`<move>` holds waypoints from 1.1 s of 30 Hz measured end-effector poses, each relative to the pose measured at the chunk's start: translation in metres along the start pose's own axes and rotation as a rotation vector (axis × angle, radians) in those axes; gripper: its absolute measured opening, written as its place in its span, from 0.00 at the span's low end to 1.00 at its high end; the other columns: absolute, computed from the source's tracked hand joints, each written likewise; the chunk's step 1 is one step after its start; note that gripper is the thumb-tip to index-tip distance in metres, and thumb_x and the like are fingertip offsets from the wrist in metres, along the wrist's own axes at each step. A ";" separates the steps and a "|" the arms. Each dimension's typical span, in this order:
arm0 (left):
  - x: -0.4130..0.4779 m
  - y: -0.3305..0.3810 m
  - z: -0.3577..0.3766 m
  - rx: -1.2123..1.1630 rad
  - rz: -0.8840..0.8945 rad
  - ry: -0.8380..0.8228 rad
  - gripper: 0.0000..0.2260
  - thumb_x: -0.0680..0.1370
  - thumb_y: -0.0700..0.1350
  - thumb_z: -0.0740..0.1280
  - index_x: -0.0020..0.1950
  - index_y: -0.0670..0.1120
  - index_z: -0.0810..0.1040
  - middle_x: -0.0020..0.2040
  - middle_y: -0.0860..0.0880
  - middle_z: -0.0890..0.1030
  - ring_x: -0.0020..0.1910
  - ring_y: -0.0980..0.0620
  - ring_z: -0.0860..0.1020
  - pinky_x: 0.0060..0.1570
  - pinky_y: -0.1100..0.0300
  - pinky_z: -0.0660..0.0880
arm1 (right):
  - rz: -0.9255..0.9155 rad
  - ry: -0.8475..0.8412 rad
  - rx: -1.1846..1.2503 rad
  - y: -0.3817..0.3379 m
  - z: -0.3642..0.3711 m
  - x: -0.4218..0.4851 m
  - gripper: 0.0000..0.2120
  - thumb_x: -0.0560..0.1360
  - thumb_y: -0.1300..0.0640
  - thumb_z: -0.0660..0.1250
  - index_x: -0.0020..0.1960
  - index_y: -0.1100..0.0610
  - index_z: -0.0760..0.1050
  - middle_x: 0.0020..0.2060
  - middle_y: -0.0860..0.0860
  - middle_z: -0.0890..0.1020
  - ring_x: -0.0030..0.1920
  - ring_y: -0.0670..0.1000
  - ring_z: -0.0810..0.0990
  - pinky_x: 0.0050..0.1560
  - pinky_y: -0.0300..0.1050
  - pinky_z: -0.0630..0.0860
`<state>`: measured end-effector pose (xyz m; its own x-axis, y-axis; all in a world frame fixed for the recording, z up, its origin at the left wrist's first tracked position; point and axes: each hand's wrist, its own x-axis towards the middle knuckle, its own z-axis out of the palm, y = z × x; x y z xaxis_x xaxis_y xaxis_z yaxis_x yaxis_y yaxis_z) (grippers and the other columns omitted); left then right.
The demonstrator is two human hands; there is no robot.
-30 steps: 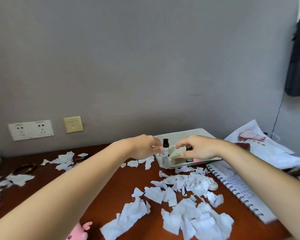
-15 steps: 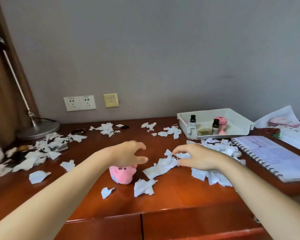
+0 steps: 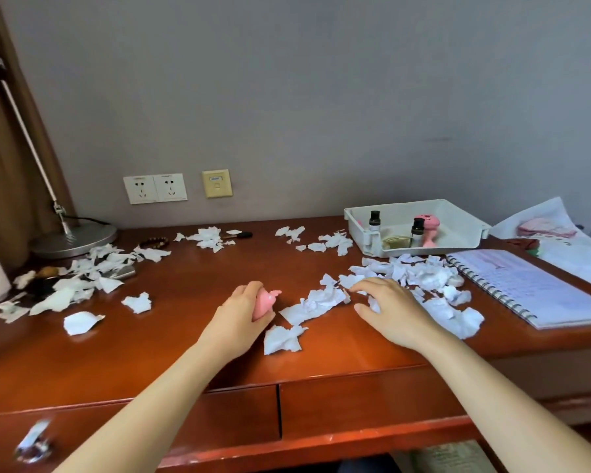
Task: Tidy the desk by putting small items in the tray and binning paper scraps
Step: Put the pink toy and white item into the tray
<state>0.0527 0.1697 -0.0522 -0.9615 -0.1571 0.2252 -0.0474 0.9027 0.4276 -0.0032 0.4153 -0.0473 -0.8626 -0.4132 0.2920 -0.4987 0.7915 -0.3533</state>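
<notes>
Pink pig toy (image 3: 264,303) clasped in left hand (image 3: 240,322), fingers curled round it, just above red-brown desk (image 3: 185,278) near front centre. Right hand (image 3: 391,310) spread open, palm down, resting on torn white paper scraps (image 3: 316,302) just right of toy. White tray (image 3: 464,218) set well apart, far right, two small bottles (image 3: 374,220) and second pink toy (image 3: 430,230) held inside.

White scraps (image 3: 313,303); pink toy (image 3: 265,302)
</notes>
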 end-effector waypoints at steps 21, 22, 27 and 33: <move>0.049 0.024 0.051 -0.259 0.142 0.176 0.21 0.77 0.50 0.65 0.68 0.49 0.65 0.64 0.51 0.69 0.55 0.57 0.69 0.55 0.65 0.69 | 0.607 0.217 0.125 0.163 -0.040 0.020 0.23 0.76 0.55 0.66 0.69 0.57 0.69 0.64 0.58 0.76 0.63 0.60 0.74 0.58 0.50 0.71; 0.050 0.024 0.051 -0.261 0.148 0.173 0.21 0.77 0.50 0.65 0.69 0.50 0.65 0.64 0.52 0.69 0.56 0.57 0.69 0.55 0.65 0.69 | 0.614 0.191 0.130 0.164 -0.040 0.024 0.23 0.76 0.55 0.66 0.69 0.56 0.69 0.64 0.56 0.77 0.62 0.59 0.75 0.57 0.48 0.71; 0.052 0.021 0.053 -0.283 0.160 0.169 0.21 0.77 0.51 0.65 0.68 0.51 0.66 0.64 0.54 0.69 0.56 0.58 0.69 0.53 0.67 0.68 | 0.594 0.027 -0.045 0.167 -0.032 0.039 0.24 0.75 0.50 0.64 0.70 0.46 0.67 0.69 0.51 0.71 0.63 0.59 0.74 0.57 0.50 0.72; 0.055 0.019 0.055 -0.300 0.141 0.176 0.21 0.76 0.51 0.66 0.68 0.52 0.66 0.64 0.54 0.69 0.56 0.58 0.70 0.52 0.67 0.69 | 0.582 0.048 -0.077 0.168 -0.029 0.047 0.24 0.74 0.51 0.65 0.70 0.49 0.68 0.67 0.55 0.70 0.61 0.59 0.75 0.54 0.48 0.71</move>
<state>-0.0160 0.2002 -0.0798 -0.8903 -0.1295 0.4366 0.1892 0.7669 0.6132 -0.1254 0.5422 -0.0667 -0.9868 0.1189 0.1098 0.0652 0.9132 -0.4023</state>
